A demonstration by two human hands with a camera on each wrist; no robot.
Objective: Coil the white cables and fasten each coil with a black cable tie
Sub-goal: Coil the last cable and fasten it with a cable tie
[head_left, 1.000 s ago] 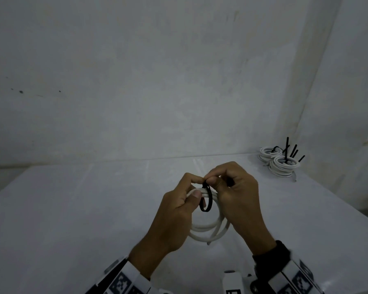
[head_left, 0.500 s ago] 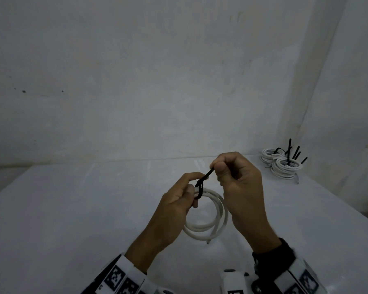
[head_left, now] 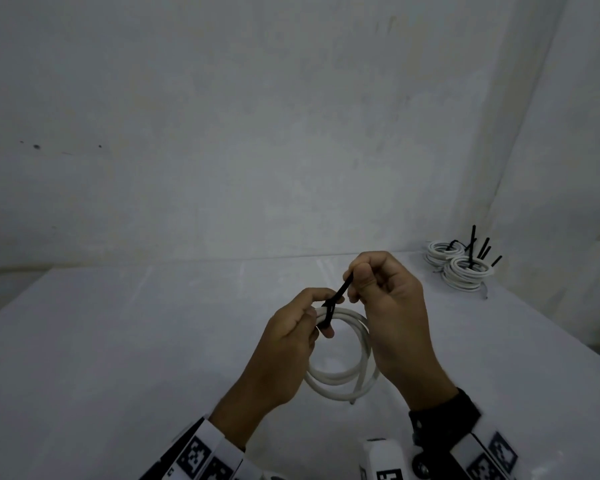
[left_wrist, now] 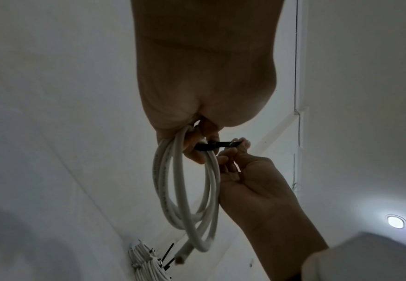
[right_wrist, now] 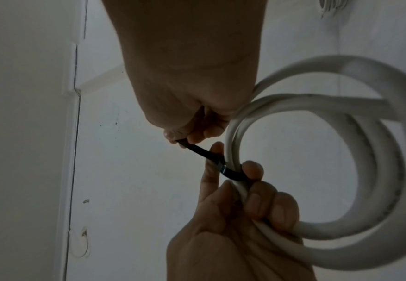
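Since a second ago, the black cable tie has gone from a wide loose loop around the strands to a tight band, with its free tail drawn out taut. The right hand has risen up and away from the left hand to draw that tail through. Judged from this, the tie is close to fully cinched and this coil is nearly fastened.

The right hand pinches the tail between thumb and forefinger, its other fingers curled into the palm. The left hand grips the white cable coil at its top, fingers curled round the gathered strands, with thumb and forefinger pressed beside the tie's head.

The coil hangs in the air above the white table, roughly over the middle of its near half, not touching the surface. The tail's long axis runs diagonally, pointing up and toward the table's far right corner; the band lies across the strands. The coil's plane hangs near vertical, one cut cable end at the bottom.

Finished coils with black tie tails sticking up lie stacked at the far right corner.
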